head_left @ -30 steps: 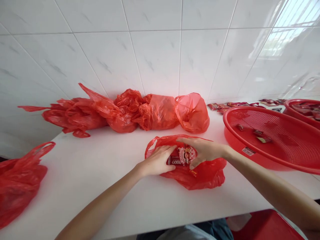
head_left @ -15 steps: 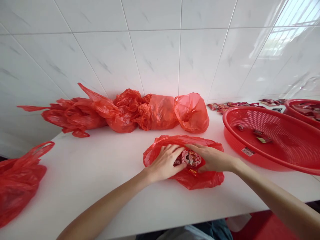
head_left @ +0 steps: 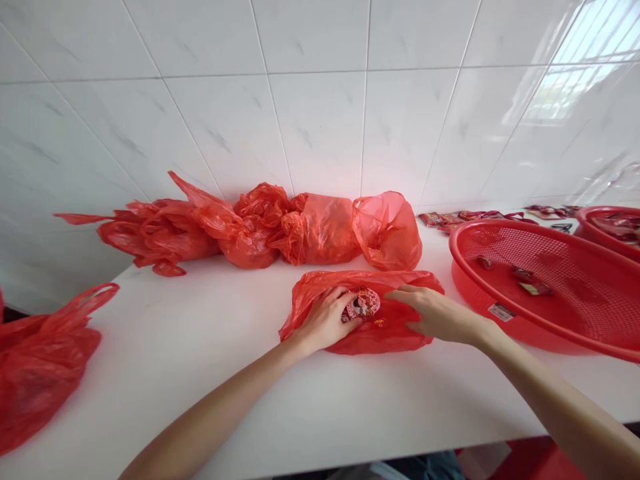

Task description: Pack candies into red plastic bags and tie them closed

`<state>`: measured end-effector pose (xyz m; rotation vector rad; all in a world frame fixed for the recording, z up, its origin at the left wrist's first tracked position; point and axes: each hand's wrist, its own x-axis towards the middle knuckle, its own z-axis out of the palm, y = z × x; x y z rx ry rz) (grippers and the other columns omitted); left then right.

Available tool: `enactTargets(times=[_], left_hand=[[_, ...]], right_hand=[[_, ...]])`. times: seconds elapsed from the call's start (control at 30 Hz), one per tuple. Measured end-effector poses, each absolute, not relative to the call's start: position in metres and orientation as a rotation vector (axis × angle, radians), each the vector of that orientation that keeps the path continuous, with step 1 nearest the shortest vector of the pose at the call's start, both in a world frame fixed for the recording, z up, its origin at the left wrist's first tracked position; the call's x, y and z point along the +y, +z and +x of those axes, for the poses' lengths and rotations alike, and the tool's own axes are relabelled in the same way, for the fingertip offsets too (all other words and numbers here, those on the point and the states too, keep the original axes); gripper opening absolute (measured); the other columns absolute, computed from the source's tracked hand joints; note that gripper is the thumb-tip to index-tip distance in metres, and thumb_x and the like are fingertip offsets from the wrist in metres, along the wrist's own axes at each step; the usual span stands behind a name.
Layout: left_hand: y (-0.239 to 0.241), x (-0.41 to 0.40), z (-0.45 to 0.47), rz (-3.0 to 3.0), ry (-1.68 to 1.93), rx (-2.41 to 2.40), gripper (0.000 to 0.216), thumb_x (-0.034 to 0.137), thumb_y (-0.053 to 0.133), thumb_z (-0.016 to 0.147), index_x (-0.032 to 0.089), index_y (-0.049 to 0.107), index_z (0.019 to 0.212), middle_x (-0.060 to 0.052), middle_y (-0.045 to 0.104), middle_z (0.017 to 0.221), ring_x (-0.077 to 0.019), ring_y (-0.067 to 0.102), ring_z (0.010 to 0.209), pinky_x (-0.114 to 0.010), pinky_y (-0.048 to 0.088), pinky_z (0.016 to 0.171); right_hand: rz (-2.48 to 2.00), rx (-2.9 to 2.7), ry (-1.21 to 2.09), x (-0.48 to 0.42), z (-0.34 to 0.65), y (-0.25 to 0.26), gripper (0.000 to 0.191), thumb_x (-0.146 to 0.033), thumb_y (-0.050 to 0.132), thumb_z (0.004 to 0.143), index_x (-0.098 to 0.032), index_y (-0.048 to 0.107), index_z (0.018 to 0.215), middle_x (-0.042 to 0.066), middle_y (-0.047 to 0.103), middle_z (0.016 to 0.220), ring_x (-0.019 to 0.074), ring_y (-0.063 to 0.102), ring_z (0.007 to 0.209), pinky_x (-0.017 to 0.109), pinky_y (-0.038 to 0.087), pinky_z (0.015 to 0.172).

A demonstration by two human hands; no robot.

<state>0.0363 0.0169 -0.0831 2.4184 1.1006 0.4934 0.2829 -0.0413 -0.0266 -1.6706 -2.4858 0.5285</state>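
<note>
A red plastic bag (head_left: pixel 365 337) lies rolled into a flat bundle on the white table (head_left: pixel 210 373). My left hand (head_left: pixel 327 320) presses on its left part, fingers bent over the plastic. My right hand (head_left: pixel 435 315) lies on its right part with fingers stretched toward the middle. Between the two hands a round printed packet (head_left: pixel 364 303) with a cartoon figure shows through or on top of the bag; I cannot tell which.
Several filled red bags (head_left: pixel 260 227) line the tiled wall. Another red bag (head_left: pixel 40 360) sits at the left edge. A large red mesh basket (head_left: pixel 550 287) with a few small wrappers stands at the right, a second basket (head_left: pixel 610 227) behind it. Small red packets (head_left: pixel 450 217) lie by the wall.
The bag has been folded and rolled away from me into a tighter, flatter bundle. Both hands have moved with it and now press on top; the printed packet shows smaller.
</note>
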Motion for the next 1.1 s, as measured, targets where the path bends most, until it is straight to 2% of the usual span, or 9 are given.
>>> enactTargets(times=[0.17,0.43,0.53,0.63,0.8,0.87,0.97,1.03,1.1], left_hand=[[-0.087,0.020,0.035,2.461,0.567,1.137,0.035,0.024,0.065,0.088,0.021,0.067,0.123,-0.012,0.056,0.139,-0.0320,0.059,0.125,-0.048,0.050,0.105],[-0.065,0.011,0.034,2.531,0.445,0.987,0.040,0.028,0.070,0.086,0.024,0.067,0.125,-0.012,0.053,0.147,-0.0328,0.049,0.137,-0.052,0.041,0.114],[-0.041,0.003,0.027,2.592,0.217,0.983,0.047,0.030,0.073,0.084,0.024,0.065,0.130,-0.013,0.057,0.144,-0.0355,0.052,0.134,-0.052,0.045,0.109],[-0.018,-0.013,0.020,2.710,0.023,0.991,0.034,0.029,0.067,0.088,0.020,0.070,0.120,-0.013,0.069,0.126,-0.0342,0.064,0.117,-0.051,0.049,0.102],[0.007,-0.036,0.008,2.852,-0.146,1.160,0.030,0.026,0.055,0.094,0.017,0.069,0.120,-0.013,0.073,0.113,-0.0332,0.069,0.106,-0.050,0.051,0.095],[0.013,-0.036,0.003,2.892,-0.069,1.203,0.030,0.025,0.053,0.095,0.018,0.069,0.119,-0.013,0.073,0.114,-0.0315,0.068,0.106,-0.048,0.051,0.095],[0.018,-0.028,-0.006,2.937,0.133,1.292,0.029,0.022,0.053,0.093,0.019,0.068,0.118,-0.012,0.068,0.123,-0.0301,0.063,0.115,-0.045,0.050,0.099],[0.021,-0.021,-0.013,2.954,0.209,1.359,0.030,0.021,0.054,0.092,0.019,0.068,0.119,-0.014,0.063,0.131,-0.0307,0.058,0.122,-0.045,0.048,0.102],[0.024,-0.016,-0.019,2.946,0.216,1.422,0.033,0.020,0.054,0.091,0.019,0.067,0.121,-0.015,0.058,0.139,-0.0326,0.052,0.130,-0.046,0.046,0.105]], right_hand=[[-1.537,-2.351,0.275,-0.042,0.289,-0.012,0.048,-0.001,0.052,0.076,-0.019,0.070,0.117,0.008,0.069,0.090,0.0203,0.065,0.078,0.029,0.051,0.063],[-1.333,-2.230,0.257,-0.048,0.301,0.005,0.045,-0.010,0.049,0.080,-0.020,0.069,0.119,0.006,0.070,0.092,0.0162,0.064,0.069,0.030,0.055,0.063],[-1.272,-2.243,0.322,-0.048,0.311,0.009,0.048,-0.015,0.053,0.080,-0.023,0.066,0.126,0.007,0.073,0.102,0.0207,0.070,0.084,0.036,0.059,0.076],[-1.219,-2.224,0.412,-0.046,0.319,0.013,0.047,-0.029,0.063,0.083,-0.024,0.063,0.130,0.009,0.072,0.120,0.0272,0.068,0.106,0.042,0.056,0.091],[-1.540,-2.174,0.360,-0.033,0.306,0.011,0.032,-0.050,0.061,0.088,-0.020,0.069,0.094,0.008,0.073,0.092,0.0250,0.068,0.086,0.038,0.054,0.077],[-1.695,-2.349,0.279,-0.025,0.295,0.008,0.029,-0.048,0.064,0.086,-0.019,0.065,0.081,0.007,0.070,0.082,0.0244,0.066,0.079,0.038,0.050,0.077],[-1.850,-2.656,0.188,-0.014,0.282,0.005,0.022,-0.023,0.066,0.079,-0.019,0.053,0.063,0.003,0.063,0.070,0.0204,0.061,0.070,0.037,0.045,0.079],[-1.910,-2.765,0.211,-0.007,0.278,0.003,0.026,-0.008,0.060,0.071,-0.019,0.044,0.056,0.001,0.056,0.063,0.0171,0.057,0.064,0.034,0.042,0.075],[-1.960,-2.785,0.259,-0.001,0.276,0.002,0.028,-0.002,0.057,0.065,-0.020,0.038,0.055,-0.002,0.049,0.058,0.0155,0.053,0.060,0.031,0.038,0.067]])
